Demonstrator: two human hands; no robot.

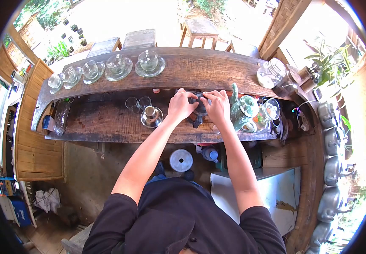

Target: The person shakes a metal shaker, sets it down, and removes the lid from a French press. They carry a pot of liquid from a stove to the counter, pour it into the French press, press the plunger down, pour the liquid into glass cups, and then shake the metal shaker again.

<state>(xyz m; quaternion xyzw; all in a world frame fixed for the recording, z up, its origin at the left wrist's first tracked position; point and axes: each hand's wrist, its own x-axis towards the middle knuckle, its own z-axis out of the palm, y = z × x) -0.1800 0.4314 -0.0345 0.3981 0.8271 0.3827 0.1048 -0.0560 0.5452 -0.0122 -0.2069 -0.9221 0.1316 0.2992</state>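
Note:
Both of my hands reach over the lower shelf of the wooden counter. Between them stands a dark container (198, 113), its kind hard to make out. My left hand (183, 105) pinches the left side of its top with curled fingers. From the other side, my right hand (217, 106) grips the rim the same way. My fingers hide part of the top. Left of my left hand are a shiny metal vessel (151, 116) and two clear drinking glasses (144, 102). A green-patterned pitcher (239, 112) stands right beside my right hand.
Several glass cups on saucers (150, 65) line the upper counter (204, 67) at left. Lidded glass jars (271, 73) stand at its right end. Below are a round stool (181, 160) and a white panel (267, 192). Metal kettles (331, 169) line the right edge.

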